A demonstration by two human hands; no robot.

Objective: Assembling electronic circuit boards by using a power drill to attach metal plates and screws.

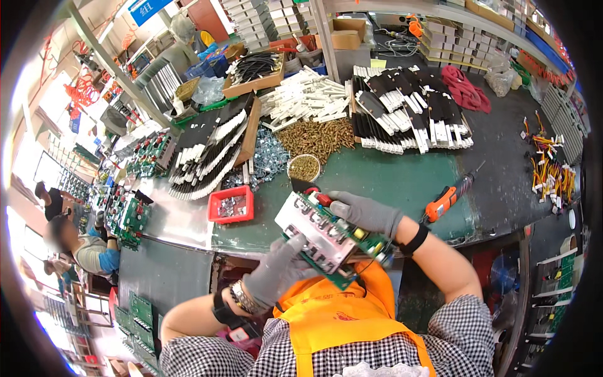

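Gripping a circuit-board assembly (330, 242) in both hands, gloved in thin gray knit: by its lower-left side with the left hand (276, 270), thumb against the face, and over its upper-right side with the right hand (367, 213). Held tilted between them, above an orange apron (342, 323), near the worktop's closest edge. Faced with a flat, pale metal plate (308, 223) over green board, with small yellow parts beside the right hand. Just beyond the hands, on a smooth green worktop (389, 173), a round tub (303, 168) of small brass-coloured pieces, backed by a loose heap (317, 139) of similar ones. Left of the hands, a red plastic bin (230, 212); to their right, an orange power tool (449, 198). Farther off, slim white bars (306, 95) and stacked black-and-white strips (408, 107). Well left, another person (94, 251) among green boards (127, 213).
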